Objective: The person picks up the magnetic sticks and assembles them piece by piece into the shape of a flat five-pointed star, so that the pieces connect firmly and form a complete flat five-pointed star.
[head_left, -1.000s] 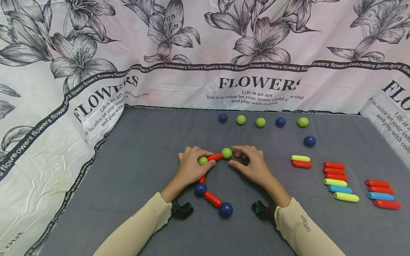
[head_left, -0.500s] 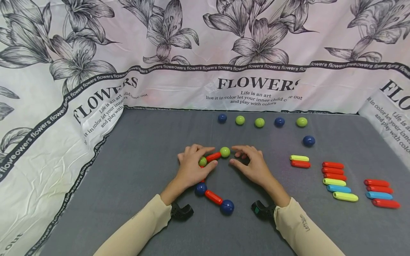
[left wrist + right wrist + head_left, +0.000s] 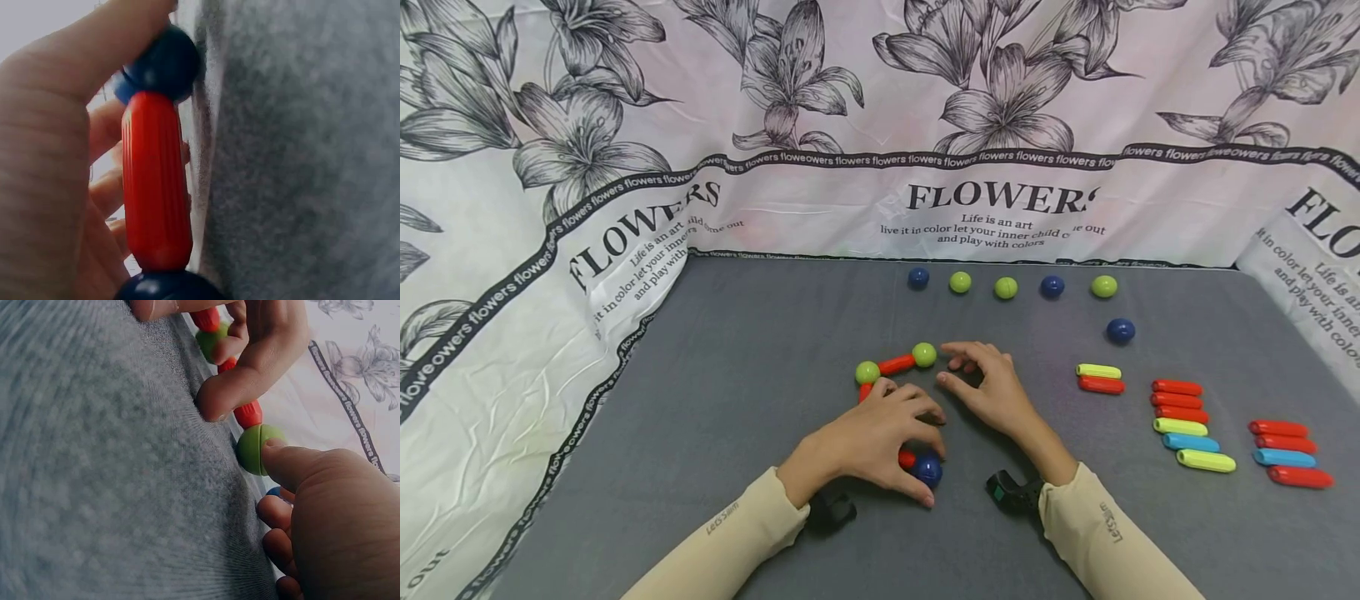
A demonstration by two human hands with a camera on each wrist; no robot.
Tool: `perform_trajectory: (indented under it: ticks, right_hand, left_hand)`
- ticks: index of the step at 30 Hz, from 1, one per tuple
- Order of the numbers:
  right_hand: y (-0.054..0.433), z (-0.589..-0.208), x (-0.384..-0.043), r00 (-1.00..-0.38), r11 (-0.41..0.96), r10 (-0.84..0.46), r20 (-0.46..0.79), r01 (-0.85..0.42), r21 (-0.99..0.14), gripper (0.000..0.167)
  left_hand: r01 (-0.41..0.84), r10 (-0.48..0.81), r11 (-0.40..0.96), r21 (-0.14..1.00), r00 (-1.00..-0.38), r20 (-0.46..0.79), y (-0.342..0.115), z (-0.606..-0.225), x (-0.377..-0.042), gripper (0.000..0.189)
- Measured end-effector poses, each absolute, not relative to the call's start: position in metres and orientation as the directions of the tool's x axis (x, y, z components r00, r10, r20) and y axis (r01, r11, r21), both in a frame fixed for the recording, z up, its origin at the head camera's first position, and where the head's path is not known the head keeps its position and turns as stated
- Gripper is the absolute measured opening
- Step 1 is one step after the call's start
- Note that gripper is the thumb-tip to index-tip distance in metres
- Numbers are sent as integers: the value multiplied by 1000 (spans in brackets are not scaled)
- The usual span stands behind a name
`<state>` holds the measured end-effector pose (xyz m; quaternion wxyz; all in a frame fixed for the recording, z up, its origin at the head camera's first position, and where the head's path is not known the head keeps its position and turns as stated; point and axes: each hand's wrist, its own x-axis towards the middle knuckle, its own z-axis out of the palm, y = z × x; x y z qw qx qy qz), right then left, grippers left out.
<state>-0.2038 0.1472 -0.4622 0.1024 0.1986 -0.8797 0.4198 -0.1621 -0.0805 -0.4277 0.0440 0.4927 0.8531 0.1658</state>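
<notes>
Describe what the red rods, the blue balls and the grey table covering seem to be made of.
Red rods: probably hard plastic, semi-gloss; the lengthwise ridges look moulded.
Blue balls: likely smooth, glossy plastic, judging by the bright highlights; what is inside can't be told.
Grey table covering: apparently matte fabric, with a mottled texture up close; fibre unclear.

White flower-printed cloth borders a grey tabletop, its creased central heading seemingly "FLOWERS"
</notes>
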Motion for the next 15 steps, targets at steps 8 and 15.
perform_trajectory:
  ticks: [8, 15]
  right_hand:
    - [148, -463, -203, -899, 568, -265, 349, -438, -697, 39]
    - [147, -462, -203, -903, 566, -255, 345, -428, -704, 38]
  left_hand:
    - [815, 800, 559, 152, -578, 161, -87, -430, -171, 43]
    - [567, 545, 821, 71, -815, 198, -86, -431, -168, 46]
